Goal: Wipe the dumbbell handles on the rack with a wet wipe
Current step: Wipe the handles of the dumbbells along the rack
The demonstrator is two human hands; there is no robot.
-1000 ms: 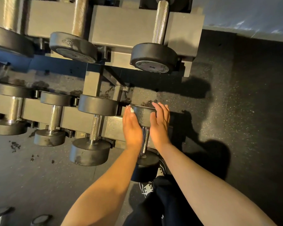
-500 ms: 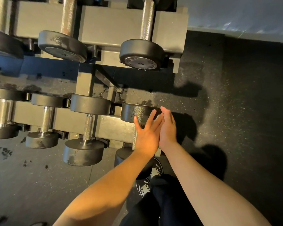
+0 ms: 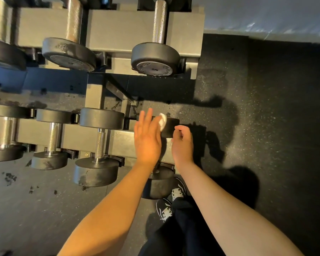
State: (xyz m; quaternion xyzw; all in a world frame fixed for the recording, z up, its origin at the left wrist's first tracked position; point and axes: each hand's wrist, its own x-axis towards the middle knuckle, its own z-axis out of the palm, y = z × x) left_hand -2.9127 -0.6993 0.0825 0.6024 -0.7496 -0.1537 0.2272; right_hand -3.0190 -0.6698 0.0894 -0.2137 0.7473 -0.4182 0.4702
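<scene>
The rightmost dumbbell on the lower rack tier shows its far head and near head; its handle is hidden behind my left hand. My left hand is held flat over that dumbbell with straight fingers. A small crumpled white wet wipe sits against its palm side near the fingertips. My right hand hovers just right of it with fingers curled in, nothing visible in them, and a gap between the two hands.
The grey rack carries more dumbbells: three to the left on the lower tier, such as one with a knurled handle, and larger ones above. Black rubber floor spreads right. My shoes stand by the near head.
My hands were pressed together over the dumbbell; they have now parted. The right hand pulled away and curled, and the white wipe has come into sight at the left hand.
</scene>
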